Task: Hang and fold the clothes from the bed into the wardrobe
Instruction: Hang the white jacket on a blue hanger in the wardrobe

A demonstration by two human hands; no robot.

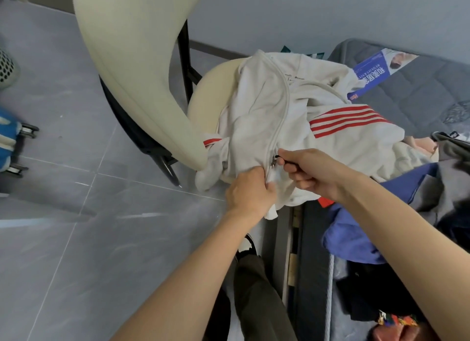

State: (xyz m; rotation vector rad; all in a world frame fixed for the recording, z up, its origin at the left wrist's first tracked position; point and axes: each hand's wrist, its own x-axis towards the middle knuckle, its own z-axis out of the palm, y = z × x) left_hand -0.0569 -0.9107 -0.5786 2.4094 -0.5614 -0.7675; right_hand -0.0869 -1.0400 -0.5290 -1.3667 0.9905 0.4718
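Lying across the chair seat and the bed's edge: one white zip jacket (256, 116), red-striped. The left hand (250, 188) gripped the hem fabric just beside the zip. The right hand (307, 170) pinched the zip pull (275, 161) (low on the track, near the hem). One cream chair (137, 61), its curved back close on the jacket's left. One grey bed (419, 91) on the right, bearing one blue booklet (373, 71), one blue garment (356, 234) and a heap of dark clothes (447, 183) crowding the right forearm. Grey tiled floor (76, 213) lay open to the left.
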